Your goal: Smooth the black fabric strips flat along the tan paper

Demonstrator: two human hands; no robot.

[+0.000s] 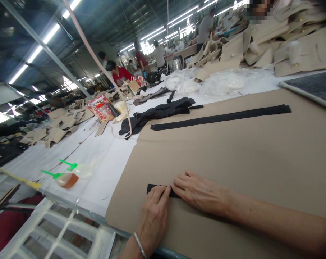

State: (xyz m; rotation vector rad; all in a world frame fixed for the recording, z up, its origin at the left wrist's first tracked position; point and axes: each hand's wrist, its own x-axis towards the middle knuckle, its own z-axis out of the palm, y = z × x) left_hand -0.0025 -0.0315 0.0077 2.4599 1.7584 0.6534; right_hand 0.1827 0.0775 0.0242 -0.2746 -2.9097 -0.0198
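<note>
A short stretch of a black fabric strip [151,187] shows on the brown sheet, near its front left edge. Over it lies my left hand [155,205], fingers bent and thumb pressed against the strip. My right hand [196,190] sits just to the right, its curled fingers on the same strip and covering the rest of it. Farther back on the sheet, a long black strip [222,117] lies flat. Behind that is a loose bundle of black strips [160,111].
Two squeeze bottles with green nozzles, one with brown liquid [67,180] and one pale [83,169], lie on the white table cover [103,172]. Clear plastic bags [216,82] and heaped beige pieces [233,50] are behind. A pink hose [98,61] hangs down. Other people work farther off.
</note>
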